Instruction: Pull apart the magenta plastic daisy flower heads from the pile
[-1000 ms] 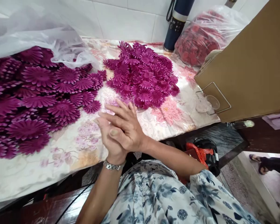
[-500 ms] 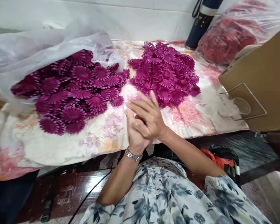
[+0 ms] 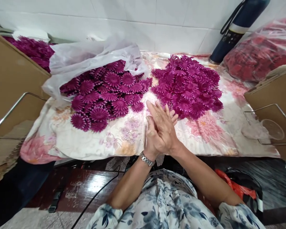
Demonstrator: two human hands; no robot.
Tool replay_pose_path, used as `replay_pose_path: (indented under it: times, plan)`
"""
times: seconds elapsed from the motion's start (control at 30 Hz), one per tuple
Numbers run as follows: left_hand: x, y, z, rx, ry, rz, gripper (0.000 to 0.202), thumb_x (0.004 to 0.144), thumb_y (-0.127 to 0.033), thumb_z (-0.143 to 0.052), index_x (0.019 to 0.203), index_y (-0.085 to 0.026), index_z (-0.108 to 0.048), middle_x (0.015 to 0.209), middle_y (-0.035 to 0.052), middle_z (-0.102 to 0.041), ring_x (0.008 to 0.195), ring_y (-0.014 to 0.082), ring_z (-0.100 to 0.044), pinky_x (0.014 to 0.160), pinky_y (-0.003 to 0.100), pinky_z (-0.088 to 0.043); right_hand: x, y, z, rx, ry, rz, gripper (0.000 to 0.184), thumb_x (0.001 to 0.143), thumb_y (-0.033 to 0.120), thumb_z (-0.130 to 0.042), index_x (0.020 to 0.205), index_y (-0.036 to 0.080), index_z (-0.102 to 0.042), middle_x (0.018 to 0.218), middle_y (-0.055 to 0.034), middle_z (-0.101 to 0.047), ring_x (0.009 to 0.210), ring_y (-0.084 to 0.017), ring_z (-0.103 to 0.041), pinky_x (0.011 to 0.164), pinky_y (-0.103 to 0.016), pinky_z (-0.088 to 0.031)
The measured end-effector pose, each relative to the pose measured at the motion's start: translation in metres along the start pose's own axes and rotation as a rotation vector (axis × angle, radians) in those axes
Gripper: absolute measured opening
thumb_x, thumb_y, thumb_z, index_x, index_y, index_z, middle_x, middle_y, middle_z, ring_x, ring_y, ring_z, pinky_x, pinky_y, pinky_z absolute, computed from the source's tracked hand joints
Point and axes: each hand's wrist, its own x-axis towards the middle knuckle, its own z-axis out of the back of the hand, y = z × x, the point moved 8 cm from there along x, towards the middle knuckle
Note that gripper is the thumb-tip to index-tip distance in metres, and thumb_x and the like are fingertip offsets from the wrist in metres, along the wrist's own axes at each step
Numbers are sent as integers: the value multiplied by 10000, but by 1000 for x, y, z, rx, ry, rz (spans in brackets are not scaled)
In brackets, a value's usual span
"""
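Note:
My two hands are pressed palm to palm over the front edge of the floral cloth (image 3: 124, 140), with the fingers stretched out and nothing between them. My right hand (image 3: 165, 130) lies on top. My left hand (image 3: 150, 141), with a metal watch on its wrist, is mostly hidden beneath it. Just beyond the fingertips lie two heaps of purple plastic flower pieces. The larger-petal heap (image 3: 105, 92) spills from a clear plastic bag (image 3: 92, 55) on the left. The smaller-petal heap (image 3: 188, 86) sits on the right.
Cardboard boxes stand at the left (image 3: 11, 79) and the right (image 3: 274, 92), each with a wire frame. A clear cup (image 3: 273, 128) sits in the right frame. A dark blue bottle (image 3: 235, 28) and a bag of red flowers (image 3: 259, 54) are at the back right. More purple flowers (image 3: 33, 49) fill the back left.
The view has swung left, bringing in the left box. My hands stay pressed together; the right hand has slid so that the fingers now line up more closely.

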Motion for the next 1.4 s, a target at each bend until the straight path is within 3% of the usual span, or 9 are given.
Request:
replay_pose_path:
  times: [0.17, 0.33, 0.5, 0.6, 0.8, 0.93, 1.07, 1.17, 1.4]
  plan:
    - [-2, 2, 20, -9, -100, -90, 457, 820, -559, -495, 983, -177, -684, 1047, 77, -690, 1171, 241, -543, 991, 354, -415, 4, -39, 7, 78, -78, -181, 546, 931, 551, -160, 1342, 292, -408, 1376, -41, -491, 1371, -247, -308, 1131, -600, -64]
    - [2, -11, 39, 14, -269, -180, 118, 747, -219, -648, 848, -166, -679, 819, 37, -719, 868, 176, -670, 919, 346, -465, -12, -45, 19, 327, -244, -287, 447, 958, 425, -225, 1353, 281, -376, 1369, -70, -470, 1317, -201, -391, 1086, -485, -326]
    - [0, -52, 35, 60, -149, -409, 237, 800, -180, -589, 1023, -217, -660, 1104, 60, -683, 1074, 193, -618, 1020, 362, -406, -26, -42, 12, 303, 5, -340, 443, 844, 375, -555, 1254, 224, -482, 1131, -88, -596, 1022, -187, -581, 905, -371, -483]
    - [-5, -58, 32, 108, -67, -457, 294, 821, -172, -551, 1090, -248, -641, 1221, 45, -625, 1202, 200, -533, 1064, 343, -359, -31, -39, 6, 324, 165, -344, 223, 825, 319, -585, 1012, 197, -599, 877, -30, -631, 774, -136, -605, 722, -285, -517]
    - [-15, -38, 51, 170, -254, -222, 194, 821, -238, -572, 999, -210, -644, 1049, 47, -650, 1038, 165, -589, 940, 305, -432, -27, -24, 41, -153, -124, -21, 156, 816, 130, -540, 946, 199, -589, 821, -37, -607, 789, -154, -589, 722, -301, -511]
    - [-19, -17, 43, 60, -170, -2, 223, 807, -241, -595, 1002, -155, -659, 967, 57, -672, 929, 149, -612, 874, 269, -448, -38, -13, 33, -377, -103, 145, 218, 818, 131, -544, 1025, 177, -593, 834, -69, -601, 796, -179, -589, 705, -316, -523]
    - [-18, -17, 46, -23, -198, 28, 269, 745, -150, -635, 1011, -174, -662, 867, 26, -684, 793, 108, -621, 769, 214, -460, -44, -6, 28, -144, 52, 119, 274, 827, 162, -551, 1099, 179, -580, 928, -93, -612, 887, -195, -600, 768, -344, -531]
    - [-17, -22, 49, 28, -223, -8, 278, 721, -145, -655, 997, -176, -665, 892, 31, -690, 775, 107, -616, 756, 215, -458, -37, -12, 43, 14, 9, -20, 161, 835, 184, -563, 988, 204, -609, 856, -57, -615, 799, -168, -607, 703, -320, -526]
    - [-22, -16, 46, 50, -177, 0, 274, 719, -152, -655, 989, -174, -696, 932, 41, -692, 855, 124, -613, 834, 234, -443, -28, -23, 34, -2, 58, 28, 89, 811, 245, -625, 878, 199, -590, 766, -29, -608, 726, -154, -578, 639, -293, -497]
